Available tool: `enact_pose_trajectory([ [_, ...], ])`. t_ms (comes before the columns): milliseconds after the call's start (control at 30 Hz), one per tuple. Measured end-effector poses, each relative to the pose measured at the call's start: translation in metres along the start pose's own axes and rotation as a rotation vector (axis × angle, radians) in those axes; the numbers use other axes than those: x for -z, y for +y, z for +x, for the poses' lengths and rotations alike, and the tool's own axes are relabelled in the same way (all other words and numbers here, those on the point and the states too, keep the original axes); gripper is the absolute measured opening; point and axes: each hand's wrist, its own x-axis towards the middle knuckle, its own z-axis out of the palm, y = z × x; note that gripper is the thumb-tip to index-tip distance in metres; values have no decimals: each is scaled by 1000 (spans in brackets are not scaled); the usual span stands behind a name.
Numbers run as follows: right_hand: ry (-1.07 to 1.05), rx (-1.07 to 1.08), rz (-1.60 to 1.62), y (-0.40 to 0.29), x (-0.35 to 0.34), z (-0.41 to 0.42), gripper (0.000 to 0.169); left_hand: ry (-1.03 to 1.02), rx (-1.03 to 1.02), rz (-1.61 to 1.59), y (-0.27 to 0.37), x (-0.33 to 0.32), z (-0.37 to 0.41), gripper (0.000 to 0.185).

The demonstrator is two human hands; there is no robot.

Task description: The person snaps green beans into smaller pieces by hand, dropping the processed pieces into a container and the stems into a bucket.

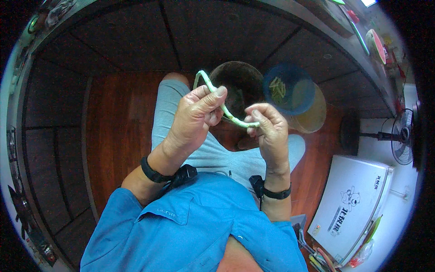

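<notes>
A long pale green bean (206,77), likely a yardlong bean, hangs in a curve between my two hands. My left hand (195,114) pinches it around the middle between thumb and fingers, and one stretch loops up and over behind the knuckles. At its lower right end, my right hand (272,125) grips the tip with thumb and forefinger. Brownish marks show on the stretch between the hands. Below and beyond them stands a dark round bucket (238,68), its inside too dim to make out. Cut bean pieces (277,87) lie in a blue translucent basin (299,73).
The basin overlaps a pale yellowish tub (317,115). Dark cabinets (129,37) border the wooden floor (115,112) ahead and on the left. To the right are a white refrigerator (360,180) with a printed bear and a fan (402,136). Cut watermelon (376,46) rests on the counter.
</notes>
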Motion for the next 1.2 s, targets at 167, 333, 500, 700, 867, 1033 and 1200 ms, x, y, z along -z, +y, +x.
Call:
enact_pose_trajectory([
  [167,-221,-248,211,-5,-14,-6,21,-34,-4,134,-5,-3,-10,13],
  [333,-322,-191,232,1,-16,-6,21,-58,-2,187,-3,-10,-12,12],
  [500,-340,-223,200,-6,-20,-12,19,-29,-12,291,-5,-11,-17,12],
  [700,-265,-236,113,1,-14,-13,16,43,-81,324,-7,-7,-9,18],
  [867,-168,-193,62,10,-13,-14,15,114,-98,190,2,-1,-6,20],
  [1033,-74,-162,53,21,-6,-9,15,115,-194,255,2,2,-7,17],
  [1200,54,-155,306,44,1,1,14,183,-219,294,-10,-3,-11,15],
])
